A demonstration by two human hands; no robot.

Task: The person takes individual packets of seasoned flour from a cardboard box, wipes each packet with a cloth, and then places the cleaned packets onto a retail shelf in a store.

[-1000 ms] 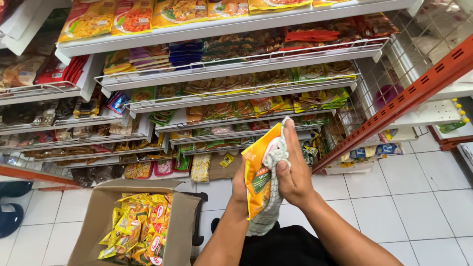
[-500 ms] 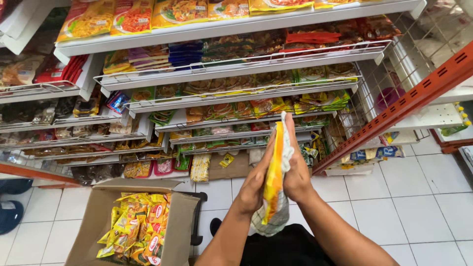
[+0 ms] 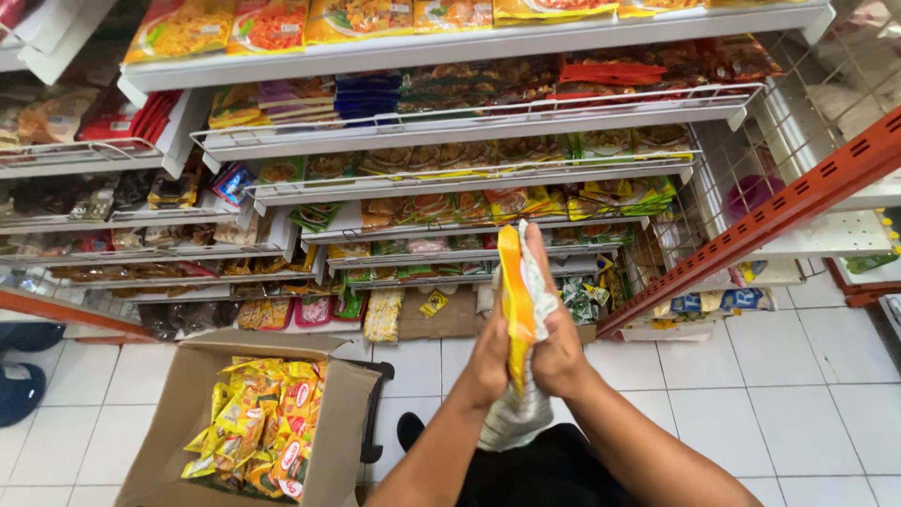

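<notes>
Both my hands hold a yellow snack packet point(image 3: 513, 300) edge-on in front of the shelves. My left hand point(image 3: 490, 357) presses its left side and my right hand point(image 3: 556, 349) its right side, together with a grey cloth point(image 3: 516, 418) that hangs down below the packet. At the lower left stands an open cardboard box point(image 3: 178, 413) full of several yellow and red packets point(image 3: 258, 422).
White wire-fronted shelves point(image 3: 469, 127) stacked with rows of packets fill the background. An orange metal rail point(image 3: 770, 221) slants down at the right. White floor tiles point(image 3: 751, 394) lie below. A dark shoe point(image 3: 23, 390) shows at the left edge.
The packet has turned from facing me to edge-on between my palms, and both hands have closed in around it at about the same spot.
</notes>
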